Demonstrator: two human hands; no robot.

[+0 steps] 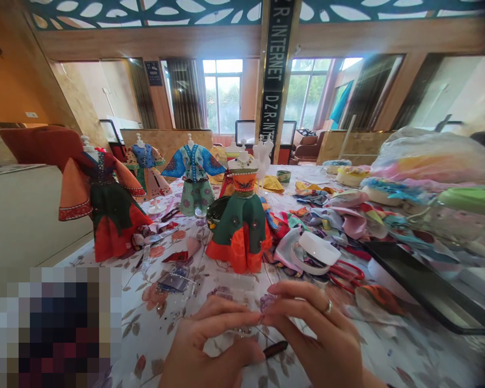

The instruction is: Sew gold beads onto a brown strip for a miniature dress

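Note:
My left hand (216, 339) and my right hand (319, 328) meet over the near part of the table, their fingertips touching. Both are closed in a pinch, and whatever they hold is too small to make out. A ring (328, 307) sits on a finger of my right hand. A slim dark piece (275, 349) shows beside my left thumb; I cannot tell whether it is held or lies on the cloth. Just beyond the fingers stands a doll form in a green and orange dress (242, 226). Small beads and a strand of pearls (186, 285) lie to the left.
More dressed doll forms stand left: one in red and green (109, 210), another in blue (194, 172). Fabric scraps (347, 215), a white tape roll (317, 250), red-handled scissors (347, 274), a black tray (428, 285) and a green-lidded jar (469, 210) crowd the right side.

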